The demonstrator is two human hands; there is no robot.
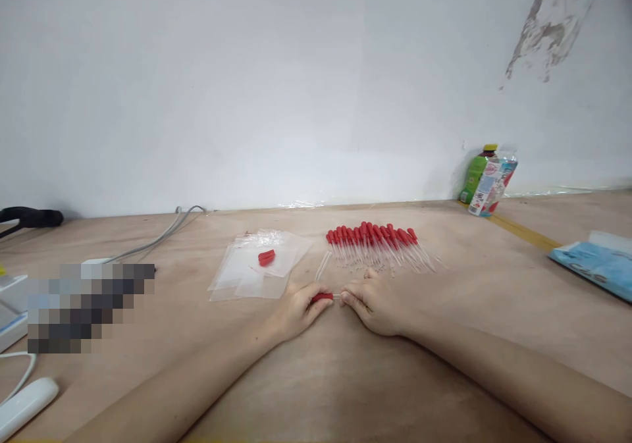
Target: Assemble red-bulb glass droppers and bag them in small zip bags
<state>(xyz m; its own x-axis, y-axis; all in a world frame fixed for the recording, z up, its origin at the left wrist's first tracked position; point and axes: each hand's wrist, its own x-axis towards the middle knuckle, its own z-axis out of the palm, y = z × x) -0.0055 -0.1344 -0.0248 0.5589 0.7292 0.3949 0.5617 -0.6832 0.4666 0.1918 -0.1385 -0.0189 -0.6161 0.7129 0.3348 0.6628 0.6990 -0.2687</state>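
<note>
At the middle of the table, my left hand (300,309) pinches a red rubber bulb (323,296). My right hand (372,303) grips a thin clear tube (336,296), whose left end meets the bulb. Just behind my hands lie a couple of loose clear tubes (322,266). Several red-topped droppers (375,235) rest in a row behind my right hand, bulbs toward the wall. Clear plastic bags (232,273) are spread behind my left hand, with a few red bulbs (266,257) on top.
A green bottle (474,176) and a printed carton (492,186) stand by the wall at right. A blue packet (595,265) lies at the right edge. Grey cables (165,232), a black object (37,218) and a white object (29,403) are at left.
</note>
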